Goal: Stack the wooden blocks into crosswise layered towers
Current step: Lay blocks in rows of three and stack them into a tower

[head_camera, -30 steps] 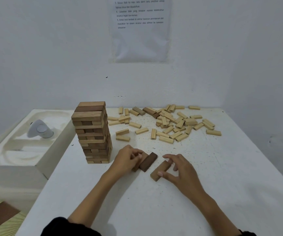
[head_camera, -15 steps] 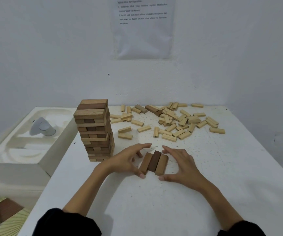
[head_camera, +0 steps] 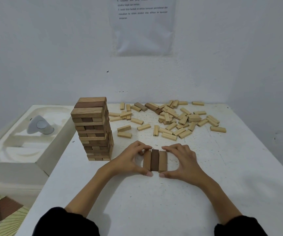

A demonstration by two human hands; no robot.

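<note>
Dim, even, bluish light — soft faint shadows, edges bowed by the wide lens, lower corners blurred.

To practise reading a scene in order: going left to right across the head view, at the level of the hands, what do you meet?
White moulded foam tray → tall tower of stacked wooden blocks → left hand → flat row of three wooden blocks, dark one in the middle → right hand.
</note>
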